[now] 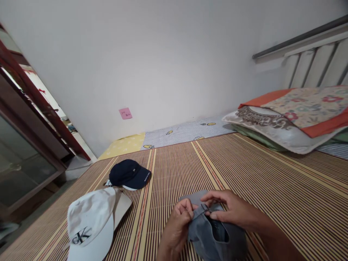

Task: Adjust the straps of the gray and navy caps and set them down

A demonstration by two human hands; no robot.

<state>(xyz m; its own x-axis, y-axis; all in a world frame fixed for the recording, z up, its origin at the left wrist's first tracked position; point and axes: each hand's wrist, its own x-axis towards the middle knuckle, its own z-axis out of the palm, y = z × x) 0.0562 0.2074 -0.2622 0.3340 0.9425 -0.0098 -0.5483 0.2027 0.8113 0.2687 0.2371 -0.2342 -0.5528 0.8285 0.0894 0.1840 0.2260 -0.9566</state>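
Note:
A grey baseball cap [206,235] is between my hands over the striped mat, its back opening and adjusting strap facing up toward me. My left hand [179,221] is closed, pinching the strap near its buckle. On the other side, my right hand [231,208] has thumb and fingers closed on the strap's other end. Part of the cap's brim shows beyond my fingers. To the left lies a white cap [92,217] with black lettering, and behind it a navy cap [127,174].
The striped bamboo mat [174,170] covers the bed, with a checked and yellow sheet [125,145] along the wall. Pillows [272,123] are stacked at the right below a radiator [312,63]. A pink note [125,113] is on the wall. A glass-fronted cabinet [24,163] stands at the left.

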